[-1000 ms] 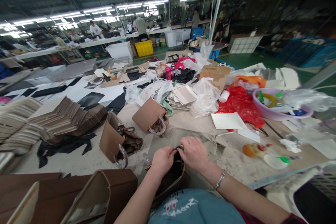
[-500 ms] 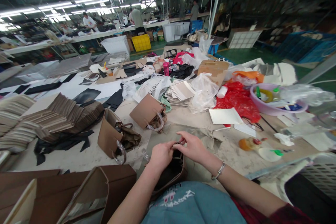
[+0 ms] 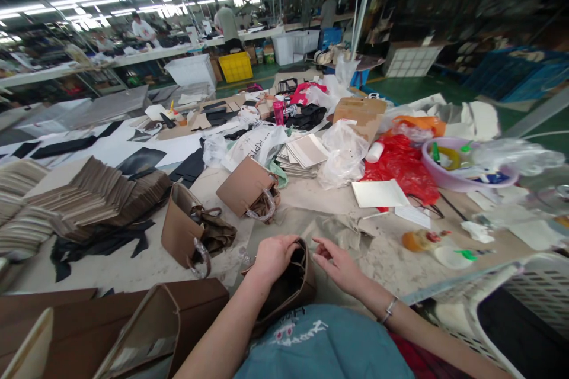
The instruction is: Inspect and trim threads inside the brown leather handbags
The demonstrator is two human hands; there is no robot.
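Note:
A brown handbag stands mouth-up against my apron at the near edge of the table. My left hand is closed on the far rim of this bag, fingers over the edge. To the right of the bag, my right hand is apart from it, fingers spread and holding nothing. Beyond my left hand lie two more brown handbags: one with plastic-wrapped handles, and another tilted, with its lining showing. Larger brown bag bodies stand at the lower left.
Stacked boards fill the table's left. On the right are a red plastic bag, a lilac basin, an orange glue bottle and a white plastic basket. People work at benches in the background.
My right hand has come off the bag's rim and moved right, its fingers opening. My left hand stays at the rim. The view has shifted slightly.

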